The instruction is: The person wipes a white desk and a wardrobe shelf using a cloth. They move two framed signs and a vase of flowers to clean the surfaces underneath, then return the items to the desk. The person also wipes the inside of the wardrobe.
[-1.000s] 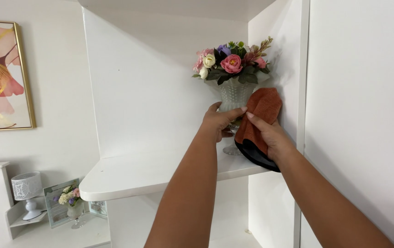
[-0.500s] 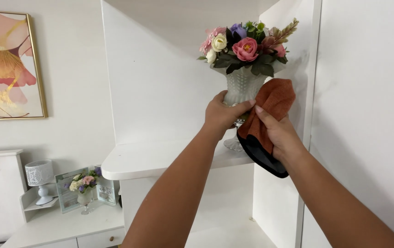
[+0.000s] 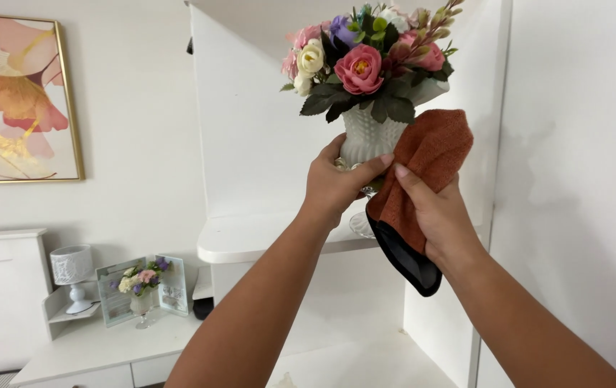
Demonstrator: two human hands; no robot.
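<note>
Head view: vase (image 3: 370,136) foot cloth-hidden (image 3: 423,179).

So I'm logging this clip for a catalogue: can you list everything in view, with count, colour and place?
vase: one, white, held up in front of the shelf unit
flowers: one bunch, pink, cream and purple with dark leaves, in the vase
cloth: one, rust orange with a dark edge, against the vase's right side
shelf: one, white, behind the vase
framed picture: one, gold frame, on the left wall
small lamp: one, white, lower left on the cabinet
small flower arrangement: one, pastel, beside the lamp
left hand: grips the vase's stem
right hand: holds the cloth
</note>
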